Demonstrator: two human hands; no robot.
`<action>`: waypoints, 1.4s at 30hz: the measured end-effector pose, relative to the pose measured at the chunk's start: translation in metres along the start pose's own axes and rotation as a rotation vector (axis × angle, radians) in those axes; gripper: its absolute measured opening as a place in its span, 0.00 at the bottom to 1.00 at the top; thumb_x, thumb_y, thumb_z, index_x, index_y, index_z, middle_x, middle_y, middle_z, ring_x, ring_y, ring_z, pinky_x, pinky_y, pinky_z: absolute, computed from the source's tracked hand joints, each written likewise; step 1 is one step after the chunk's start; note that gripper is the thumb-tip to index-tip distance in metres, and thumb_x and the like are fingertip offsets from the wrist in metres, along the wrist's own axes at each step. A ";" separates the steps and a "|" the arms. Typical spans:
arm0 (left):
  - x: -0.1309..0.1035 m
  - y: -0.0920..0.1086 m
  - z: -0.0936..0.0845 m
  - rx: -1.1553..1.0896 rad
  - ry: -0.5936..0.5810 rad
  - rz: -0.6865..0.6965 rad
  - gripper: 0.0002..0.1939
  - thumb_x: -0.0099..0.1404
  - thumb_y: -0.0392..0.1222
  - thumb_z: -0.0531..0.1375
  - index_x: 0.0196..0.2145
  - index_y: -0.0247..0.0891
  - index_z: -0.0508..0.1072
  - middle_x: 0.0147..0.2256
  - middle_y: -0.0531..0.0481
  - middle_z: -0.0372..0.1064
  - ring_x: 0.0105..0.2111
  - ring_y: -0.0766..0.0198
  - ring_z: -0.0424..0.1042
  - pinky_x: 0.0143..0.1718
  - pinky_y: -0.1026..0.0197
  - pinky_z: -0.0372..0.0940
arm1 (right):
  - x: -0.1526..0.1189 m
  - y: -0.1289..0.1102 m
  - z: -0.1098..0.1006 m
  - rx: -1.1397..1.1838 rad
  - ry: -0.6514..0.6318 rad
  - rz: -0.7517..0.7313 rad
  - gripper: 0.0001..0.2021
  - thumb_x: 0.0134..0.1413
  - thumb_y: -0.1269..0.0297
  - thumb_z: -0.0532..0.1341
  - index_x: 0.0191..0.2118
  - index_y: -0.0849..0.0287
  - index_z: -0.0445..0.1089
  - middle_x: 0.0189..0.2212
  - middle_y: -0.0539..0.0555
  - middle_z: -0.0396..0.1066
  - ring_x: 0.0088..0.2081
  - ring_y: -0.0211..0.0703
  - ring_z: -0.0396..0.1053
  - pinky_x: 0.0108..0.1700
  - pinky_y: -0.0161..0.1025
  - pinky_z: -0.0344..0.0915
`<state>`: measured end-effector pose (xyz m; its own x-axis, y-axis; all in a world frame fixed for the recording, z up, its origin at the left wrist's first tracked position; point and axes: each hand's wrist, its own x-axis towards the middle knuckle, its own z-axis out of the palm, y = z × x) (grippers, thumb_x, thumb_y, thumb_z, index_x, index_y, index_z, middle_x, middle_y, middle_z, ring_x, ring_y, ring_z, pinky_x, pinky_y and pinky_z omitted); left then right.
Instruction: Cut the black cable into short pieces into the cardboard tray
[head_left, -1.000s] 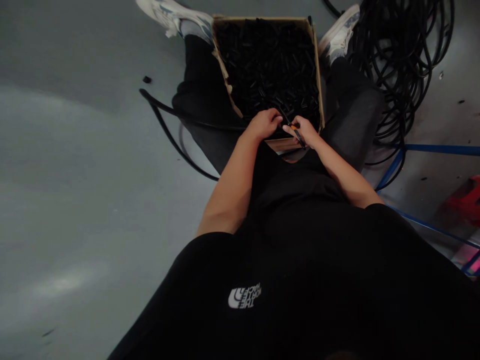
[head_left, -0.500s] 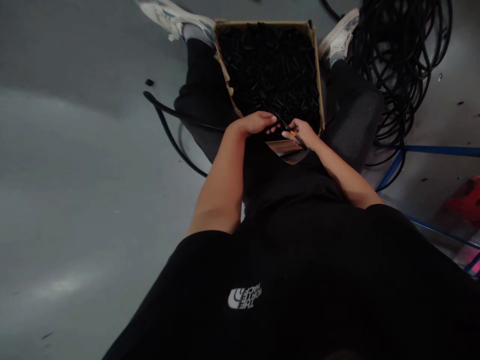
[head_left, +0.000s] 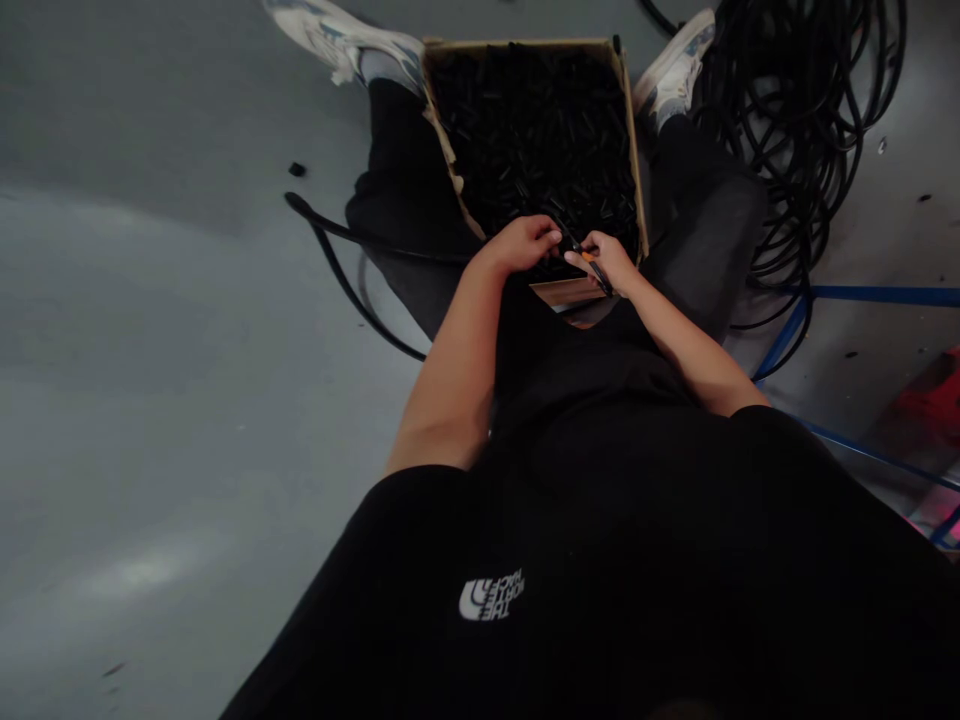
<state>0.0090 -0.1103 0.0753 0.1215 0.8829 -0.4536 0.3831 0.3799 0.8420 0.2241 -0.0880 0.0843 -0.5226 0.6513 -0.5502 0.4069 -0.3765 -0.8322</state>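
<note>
My left hand (head_left: 527, 243) is closed, its fingertips pinching a black rubber hose (head_left: 390, 246) whose near end is mostly hidden by the fingers. From under my wrist the hose runs left over my leg and bends back on itself above the floor. Closed around a scissors-like cutter (head_left: 599, 277) with black and orange handles is my right hand (head_left: 613, 262). The cutter's dark front end points up and left, close to the left fingertips; its jaws are hard to make out. Below both hands, a cardboard box (head_left: 635, 160) holds many short black tube pieces (head_left: 536, 130).
My legs straddle the box, with a white shoe (head_left: 352, 40) on the left and another (head_left: 675, 68) on the right. A tangled pile of black hose (head_left: 795, 130) lies at right, near a blue frame (head_left: 885, 295). One small black piece (head_left: 297, 170) lies on the grey floor.
My left hand has shifted slightly right and up, closer to the cutter, and the hose has slid right with it. My right hand stays nearly in place.
</note>
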 end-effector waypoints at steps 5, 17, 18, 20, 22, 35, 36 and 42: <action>-0.004 0.008 0.001 -0.047 0.004 -0.025 0.14 0.72 0.49 0.64 0.30 0.43 0.72 0.30 0.47 0.71 0.43 0.50 0.77 0.53 0.51 0.75 | 0.004 0.005 0.004 0.039 0.033 0.055 0.37 0.52 0.28 0.79 0.42 0.50 0.60 0.27 0.42 0.63 0.26 0.38 0.69 0.26 0.35 0.71; -0.025 0.022 0.008 -0.116 0.023 0.028 0.26 0.74 0.70 0.66 0.43 0.42 0.76 0.36 0.46 0.75 0.47 0.49 0.79 0.55 0.49 0.75 | -0.011 -0.006 0.002 0.094 0.068 -0.069 0.32 0.59 0.31 0.77 0.45 0.52 0.66 0.36 0.47 0.66 0.36 0.40 0.75 0.42 0.41 0.83; -0.027 0.023 0.007 -0.115 0.022 0.037 0.27 0.74 0.71 0.66 0.43 0.42 0.76 0.36 0.45 0.75 0.48 0.49 0.79 0.55 0.49 0.74 | -0.014 -0.007 0.000 0.088 0.064 -0.083 0.31 0.59 0.32 0.77 0.45 0.52 0.67 0.36 0.47 0.65 0.37 0.40 0.74 0.43 0.41 0.83; -0.030 0.025 0.005 -0.110 0.014 0.053 0.27 0.75 0.71 0.65 0.44 0.42 0.76 0.37 0.46 0.76 0.49 0.49 0.78 0.56 0.49 0.73 | -0.018 -0.008 -0.003 0.078 0.052 -0.111 0.31 0.60 0.32 0.77 0.47 0.52 0.68 0.37 0.48 0.65 0.37 0.40 0.73 0.44 0.42 0.83; -0.031 0.024 0.002 -0.101 0.006 0.068 0.28 0.75 0.72 0.64 0.45 0.42 0.76 0.38 0.46 0.75 0.49 0.49 0.78 0.56 0.50 0.72 | -0.020 -0.009 -0.006 0.059 0.035 -0.137 0.31 0.61 0.32 0.76 0.48 0.53 0.69 0.38 0.48 0.65 0.39 0.41 0.73 0.44 0.43 0.82; -0.023 0.006 -0.008 0.073 -0.041 0.155 0.33 0.78 0.75 0.54 0.40 0.41 0.75 0.32 0.47 0.73 0.41 0.53 0.76 0.49 0.52 0.74 | -0.012 0.008 -0.013 -0.026 -0.059 -0.180 0.37 0.55 0.24 0.75 0.47 0.51 0.66 0.30 0.45 0.61 0.31 0.41 0.69 0.30 0.35 0.68; -0.020 0.003 -0.007 0.076 -0.027 0.147 0.33 0.78 0.75 0.54 0.40 0.41 0.75 0.31 0.47 0.72 0.41 0.53 0.76 0.49 0.52 0.74 | -0.010 0.009 -0.013 -0.016 -0.046 -0.160 0.37 0.54 0.23 0.75 0.46 0.51 0.66 0.29 0.44 0.60 0.30 0.40 0.68 0.28 0.35 0.67; -0.005 -0.008 -0.005 0.044 0.087 0.053 0.27 0.78 0.70 0.57 0.39 0.42 0.73 0.32 0.46 0.73 0.45 0.50 0.78 0.53 0.49 0.74 | -0.003 0.007 -0.007 0.052 0.057 -0.044 0.37 0.51 0.25 0.78 0.43 0.51 0.65 0.26 0.43 0.58 0.25 0.38 0.65 0.22 0.33 0.59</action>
<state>0.0003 -0.1161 0.0723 0.0630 0.9227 -0.3804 0.4180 0.3217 0.8496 0.2340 -0.0878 0.0805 -0.4945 0.7041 -0.5097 0.3441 -0.3799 -0.8586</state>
